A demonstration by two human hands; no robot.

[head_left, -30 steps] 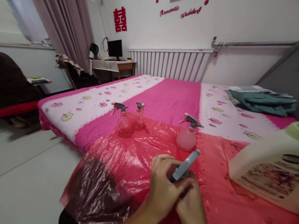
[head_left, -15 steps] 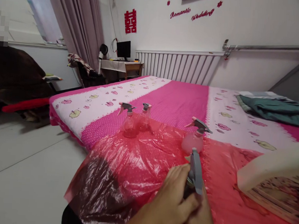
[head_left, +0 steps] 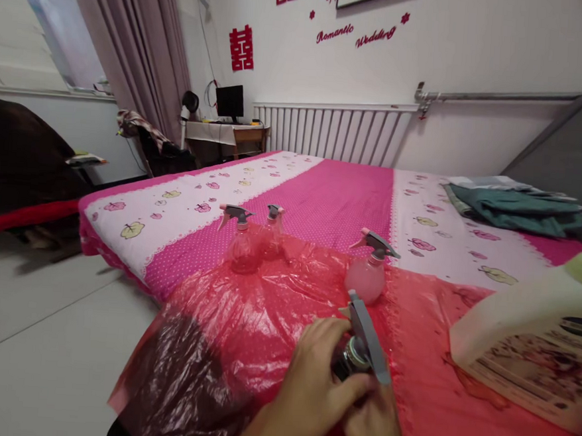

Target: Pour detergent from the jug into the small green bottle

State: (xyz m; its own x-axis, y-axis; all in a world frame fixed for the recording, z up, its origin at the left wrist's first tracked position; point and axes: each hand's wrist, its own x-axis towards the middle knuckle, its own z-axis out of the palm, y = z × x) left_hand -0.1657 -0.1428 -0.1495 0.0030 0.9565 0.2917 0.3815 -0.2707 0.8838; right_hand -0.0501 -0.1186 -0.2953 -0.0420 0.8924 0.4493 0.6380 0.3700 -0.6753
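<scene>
A dark spray bottle with a grey trigger head is held low in front of me, tilted. My left hand is closed round its upper body, the thumb lying across the near side below the head. My right hand grips it from below right, its fingers mostly hidden behind the bottle and my left thumb. Just beyond stands a round spray bottle with pinkish, cloudy liquid. Two clear spray bottles stand farther left on a red plastic sheet.
A large cream jug with a green cap leans at the right on the red sheet. The pink patterned bed extends behind, with folded green cloth on it. A desk with a monitor stands at the back left.
The view has shifted a little, so the scene sits farther left. In my hands the spray bottle has tilted, and more of its neck shows under the head.
</scene>
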